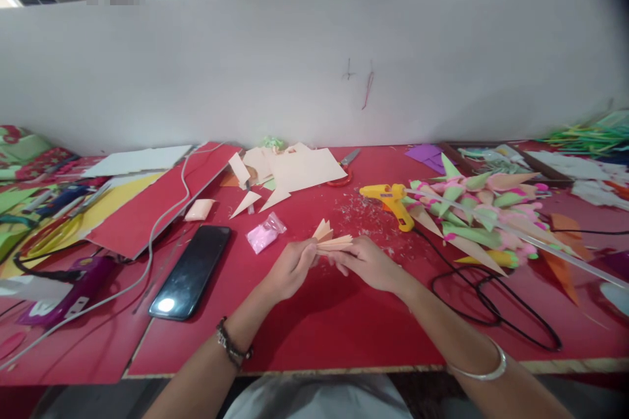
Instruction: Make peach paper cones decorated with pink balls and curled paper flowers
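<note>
So both hands are on the same bit of paper here, a little pleated peach fan (330, 243) held just above the red table (295, 340), more or less dead centre in front of the person. Left hand (293, 268) is closed up with the fingers curled in, pinching the fan's left end. Right hand (371, 263) has hold of the right end, fingers loosely bent and partly below the paper, though I can't tell how tight that grip is. The folds poke up and splay out between the two

Round about: a pink packet (265, 233) lies near the left hand, with a black phone (191, 273) further left, lying flat. Past the fan there's a big peach sheet (309, 169) with cut scraps beside it, and scissors (343, 178) at its right edge. The yellow glue gun (387, 200) is lying beyond the right hand, nozzle towards a heap of pink, green and peach cones (484, 209). Over on the far left there's a purple power strip (73, 288) with a plug in it
</note>
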Demonstrator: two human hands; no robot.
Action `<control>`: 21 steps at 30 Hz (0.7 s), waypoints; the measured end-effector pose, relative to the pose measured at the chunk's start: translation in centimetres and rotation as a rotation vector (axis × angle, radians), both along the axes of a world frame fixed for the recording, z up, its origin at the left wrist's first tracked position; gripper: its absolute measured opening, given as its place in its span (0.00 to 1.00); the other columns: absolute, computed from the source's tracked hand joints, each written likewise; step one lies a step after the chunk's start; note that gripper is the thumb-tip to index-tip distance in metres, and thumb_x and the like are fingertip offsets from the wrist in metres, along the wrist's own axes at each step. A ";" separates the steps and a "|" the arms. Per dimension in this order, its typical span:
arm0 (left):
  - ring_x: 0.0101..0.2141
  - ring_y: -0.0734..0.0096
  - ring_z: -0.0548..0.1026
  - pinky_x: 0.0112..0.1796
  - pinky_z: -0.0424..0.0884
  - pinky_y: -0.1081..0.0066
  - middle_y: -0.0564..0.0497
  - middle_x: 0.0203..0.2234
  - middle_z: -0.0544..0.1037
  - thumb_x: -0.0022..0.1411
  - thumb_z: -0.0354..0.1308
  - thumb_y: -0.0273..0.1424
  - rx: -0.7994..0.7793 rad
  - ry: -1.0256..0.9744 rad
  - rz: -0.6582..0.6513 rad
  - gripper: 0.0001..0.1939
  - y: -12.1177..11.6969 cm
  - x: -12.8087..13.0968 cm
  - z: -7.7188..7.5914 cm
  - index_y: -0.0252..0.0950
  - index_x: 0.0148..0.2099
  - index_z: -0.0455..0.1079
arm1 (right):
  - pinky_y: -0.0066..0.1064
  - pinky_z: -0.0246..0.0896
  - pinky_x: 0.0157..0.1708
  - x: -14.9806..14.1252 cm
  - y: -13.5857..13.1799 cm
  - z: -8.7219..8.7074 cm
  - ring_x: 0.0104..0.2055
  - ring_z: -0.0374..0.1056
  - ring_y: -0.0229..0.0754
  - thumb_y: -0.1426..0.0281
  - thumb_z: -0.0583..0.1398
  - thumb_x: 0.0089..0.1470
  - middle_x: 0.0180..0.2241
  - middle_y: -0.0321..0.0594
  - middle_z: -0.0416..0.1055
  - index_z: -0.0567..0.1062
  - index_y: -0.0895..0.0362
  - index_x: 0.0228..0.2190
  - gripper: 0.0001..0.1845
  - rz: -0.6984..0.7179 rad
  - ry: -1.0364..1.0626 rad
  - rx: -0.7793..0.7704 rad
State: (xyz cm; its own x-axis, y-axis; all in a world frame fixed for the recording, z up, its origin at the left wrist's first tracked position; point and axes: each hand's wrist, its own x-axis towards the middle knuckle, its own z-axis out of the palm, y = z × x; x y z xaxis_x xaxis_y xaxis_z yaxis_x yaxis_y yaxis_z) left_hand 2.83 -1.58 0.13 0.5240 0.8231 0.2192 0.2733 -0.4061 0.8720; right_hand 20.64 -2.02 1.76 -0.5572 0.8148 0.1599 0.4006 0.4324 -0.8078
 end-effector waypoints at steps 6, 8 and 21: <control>0.19 0.79 0.55 0.22 0.54 0.76 0.58 0.16 0.56 0.64 0.34 0.39 -0.096 -0.094 0.077 0.21 -0.2 0.6 -0.3 0.36 0.22 0.52 | 0.26 0.60 0.32 -0.4 -0.2 -0.2 0.28 0.67 0.36 0.68 0.48 0.57 0.22 0.35 0.70 0.70 0.56 0.46 0.17 -0.036 0.005 0.101; 0.19 0.79 0.55 0.23 0.54 0.75 0.58 0.16 0.56 0.64 0.33 0.39 -0.105 -0.103 0.071 0.21 -0.2 0.7 -0.4 0.36 0.22 0.51 | 0.27 0.61 0.34 -0.5 -0.4 -0.5 0.33 0.69 0.39 0.68 0.48 0.57 0.29 0.39 0.74 0.70 0.55 0.45 0.17 -0.061 -0.029 0.162; 0.16 0.80 0.53 0.20 0.52 0.75 0.58 0.15 0.55 0.62 0.36 0.41 -0.300 -0.202 0.054 0.20 -0.1 0.9 -0.1 0.36 0.22 0.51 | 0.25 0.59 0.30 -0.6 -0.3 -1.4 0.31 0.71 0.39 0.70 0.49 0.57 0.31 0.42 0.75 0.70 0.55 0.45 0.16 -0.180 -0.463 0.429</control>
State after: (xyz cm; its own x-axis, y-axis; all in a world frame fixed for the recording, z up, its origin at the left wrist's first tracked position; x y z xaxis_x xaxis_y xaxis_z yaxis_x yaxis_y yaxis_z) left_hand 3.74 -1.64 0.04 0.4491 0.8916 0.0580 0.0975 -0.1135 0.9887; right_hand 20.04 -2.28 0.37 -0.5073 0.8190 0.2683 0.7616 0.5717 -0.3052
